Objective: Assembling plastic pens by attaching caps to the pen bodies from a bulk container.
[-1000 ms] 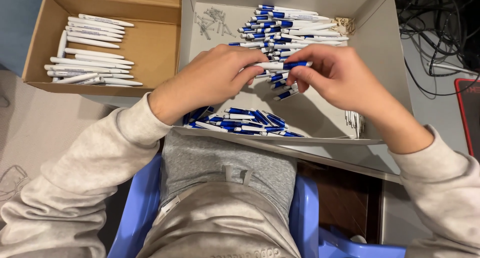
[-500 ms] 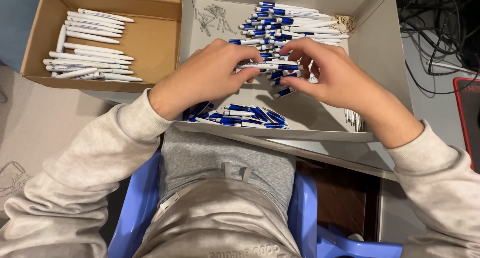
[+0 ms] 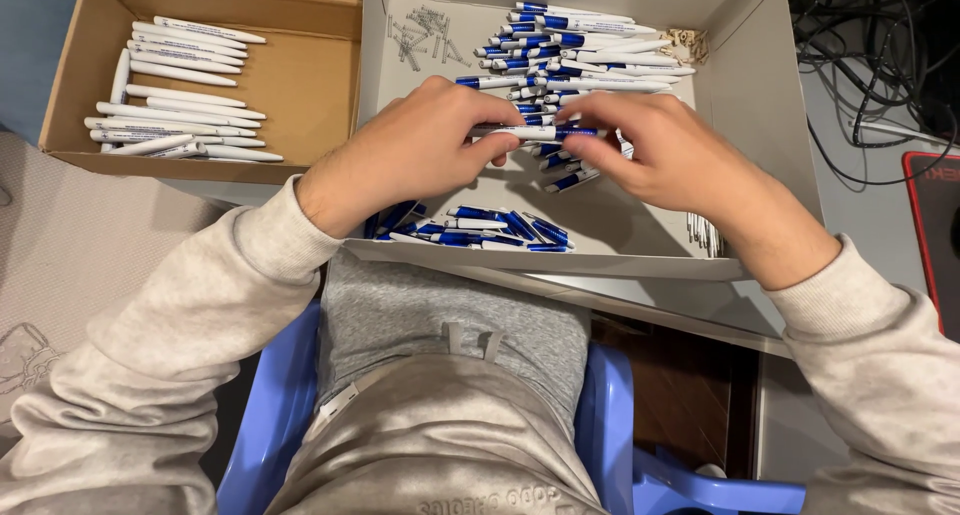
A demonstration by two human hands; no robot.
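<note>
A white and blue pen [image 3: 535,132] is being held level between both hands, above the floor of the grey box [image 3: 640,230]. The left hand [image 3: 425,145] is closing its fingers [image 3: 497,143] on the white end, while the right hand [image 3: 665,155] is pinching the blue end with its fingers [image 3: 590,115]. Beyond the fingers, a heap of matching pens [image 3: 580,40] is lying; below them, blue pen parts [image 3: 480,227] are being kept. Left of the fingers, white pens [image 3: 175,95] are lying in a cardboard box [image 3: 300,85].
</note>
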